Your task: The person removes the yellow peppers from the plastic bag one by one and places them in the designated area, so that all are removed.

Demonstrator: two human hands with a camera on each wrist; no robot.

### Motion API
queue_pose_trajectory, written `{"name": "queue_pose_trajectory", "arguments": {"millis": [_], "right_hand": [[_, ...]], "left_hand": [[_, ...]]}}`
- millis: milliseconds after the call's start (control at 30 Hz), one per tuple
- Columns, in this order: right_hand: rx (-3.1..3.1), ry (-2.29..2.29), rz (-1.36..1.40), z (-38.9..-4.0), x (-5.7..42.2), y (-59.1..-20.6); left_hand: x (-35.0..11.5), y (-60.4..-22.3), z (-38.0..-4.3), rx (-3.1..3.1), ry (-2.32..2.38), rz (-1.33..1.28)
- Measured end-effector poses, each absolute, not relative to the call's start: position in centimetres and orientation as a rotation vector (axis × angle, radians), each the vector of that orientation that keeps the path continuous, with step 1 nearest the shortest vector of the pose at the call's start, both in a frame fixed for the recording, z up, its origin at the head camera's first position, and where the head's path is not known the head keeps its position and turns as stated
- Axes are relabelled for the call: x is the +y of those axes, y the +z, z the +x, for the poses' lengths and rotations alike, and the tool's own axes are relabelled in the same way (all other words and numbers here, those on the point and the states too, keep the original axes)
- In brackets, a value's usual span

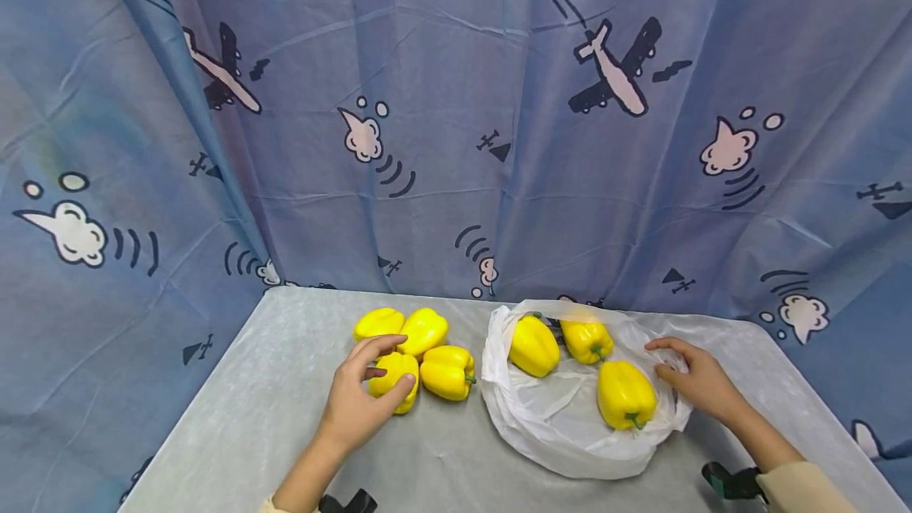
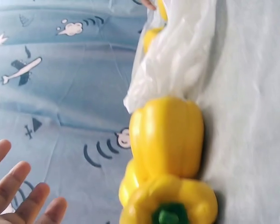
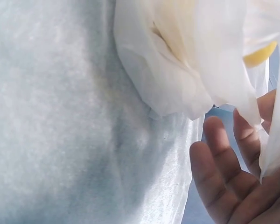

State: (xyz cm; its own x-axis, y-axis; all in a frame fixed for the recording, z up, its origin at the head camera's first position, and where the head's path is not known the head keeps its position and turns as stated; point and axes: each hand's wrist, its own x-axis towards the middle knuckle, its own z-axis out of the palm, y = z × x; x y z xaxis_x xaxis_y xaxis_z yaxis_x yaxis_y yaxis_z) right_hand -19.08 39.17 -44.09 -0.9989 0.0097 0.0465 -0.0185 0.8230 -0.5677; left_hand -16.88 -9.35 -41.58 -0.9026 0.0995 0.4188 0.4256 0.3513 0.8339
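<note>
My left hand [image 1: 363,398] is spread round a yellow bell pepper [image 1: 393,383], thumb on one side and fingers on the other, with a gap showing. In the left wrist view its fingers [image 2: 30,201] are apart and fairly straight. Three more bell peppers lie against that one, including one on its side [image 1: 447,373]. My right hand [image 1: 701,381] holds the edge of a white plastic bag [image 1: 570,454] between thumb and curved fingers. Inside the bag's wide mouth are three bell peppers, the nearest [image 1: 626,394] at the right. Plastic partly hides the right hand in its wrist view.
A grey-white cloth covers the table [image 1: 235,418]. Behind it hangs a blue curtain [image 1: 442,101] printed with planes and clouds. Dark wrist-mounted devices show near both sleeves, one by the right forearm [image 1: 730,481].
</note>
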Motion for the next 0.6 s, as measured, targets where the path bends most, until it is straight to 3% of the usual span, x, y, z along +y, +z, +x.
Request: {"name": "queue_pose_trajectory", "arguments": {"millis": [600], "right_hand": [[-2.941, 0.878, 0.021, -19.2, 39.3, -43.9]], "left_hand": [[-4.1, -41.9, -17.1, -2.421, -1.792, -0.631]]}}
